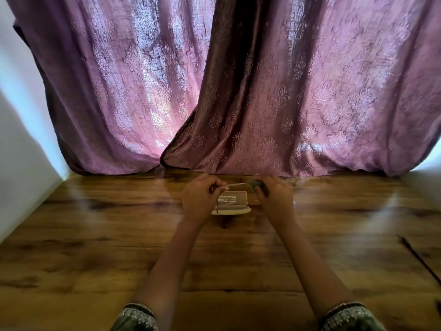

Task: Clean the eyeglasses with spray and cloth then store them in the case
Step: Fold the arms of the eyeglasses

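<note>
White wall (21,144) on the far left, then purple patterned curtains (238,91) hanging right down to the back edge of a wooden table (95,235).

Both arms are stretched straight out over the table, with patterned sleeve cuffs (133,316) just poking in at the bottom. The left hand (200,197) is out near the curtain hem, knuckles up, fingers curled in and pinching the left end of the glasses (235,185). From here the glasses are basically a thin pale line running across between the two hands, held up off the table.

Right under them sits the case (232,207), open, pale cream, lying on the table between the wrists. There are a few lines of print inside it, but it's too blurry to read.

The right hand (274,199) mirrors the left, fingers wrapped around the dark right end of the glasses. It's pretty smeared there, so I can't tell whether a cloth is bunched in too.

Far right, a thin dark stick (417,256) lies on the table, well away from everything.
</note>
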### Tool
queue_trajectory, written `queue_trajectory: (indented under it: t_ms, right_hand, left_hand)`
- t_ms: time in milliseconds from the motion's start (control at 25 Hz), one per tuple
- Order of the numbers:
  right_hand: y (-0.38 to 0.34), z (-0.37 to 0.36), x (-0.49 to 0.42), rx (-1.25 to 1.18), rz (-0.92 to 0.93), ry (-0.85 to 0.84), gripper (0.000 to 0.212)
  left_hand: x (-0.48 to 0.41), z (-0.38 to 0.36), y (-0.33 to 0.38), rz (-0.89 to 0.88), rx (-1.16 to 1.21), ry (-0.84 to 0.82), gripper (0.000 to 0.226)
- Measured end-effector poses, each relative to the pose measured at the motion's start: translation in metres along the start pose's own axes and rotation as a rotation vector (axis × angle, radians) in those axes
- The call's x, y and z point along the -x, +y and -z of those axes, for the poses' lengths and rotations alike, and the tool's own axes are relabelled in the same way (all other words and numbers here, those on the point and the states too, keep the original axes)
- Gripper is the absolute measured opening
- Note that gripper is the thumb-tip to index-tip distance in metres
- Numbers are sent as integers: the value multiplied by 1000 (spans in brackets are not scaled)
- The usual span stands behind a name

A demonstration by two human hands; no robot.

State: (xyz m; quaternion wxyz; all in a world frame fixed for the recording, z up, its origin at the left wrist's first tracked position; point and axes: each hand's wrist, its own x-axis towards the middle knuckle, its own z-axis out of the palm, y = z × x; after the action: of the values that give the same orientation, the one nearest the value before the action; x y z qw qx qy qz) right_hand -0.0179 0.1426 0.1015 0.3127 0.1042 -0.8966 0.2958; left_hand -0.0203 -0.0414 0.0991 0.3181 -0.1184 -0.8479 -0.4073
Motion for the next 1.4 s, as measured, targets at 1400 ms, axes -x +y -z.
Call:
queue_trajectory:
  t_ms: [1400]
  right_hand:
    - [12,-11,9,-834,-761,-251,19]
  left_hand:
    - [-33,32,-24,573,423,-60,18]
